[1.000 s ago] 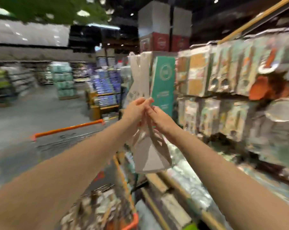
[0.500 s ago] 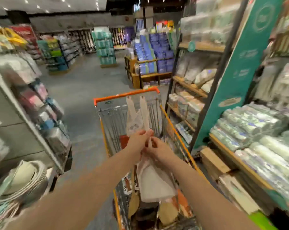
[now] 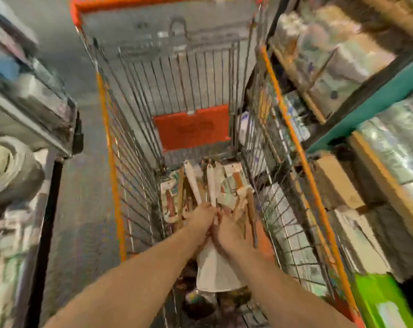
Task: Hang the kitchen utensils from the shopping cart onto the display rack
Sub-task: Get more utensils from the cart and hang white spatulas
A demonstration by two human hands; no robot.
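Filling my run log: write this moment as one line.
left hand + right hand: grip white utensils | where: over shopping cart | hung: no

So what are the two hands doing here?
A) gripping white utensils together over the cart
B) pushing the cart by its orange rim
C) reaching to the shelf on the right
A: the left hand and right hand both grip the white utensils above the shopping cart.

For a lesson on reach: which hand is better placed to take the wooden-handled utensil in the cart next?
Probably the right hand: it lies beside the wooden-handled utensil, while the left hand sits beyond the white spatulas both hands grip.
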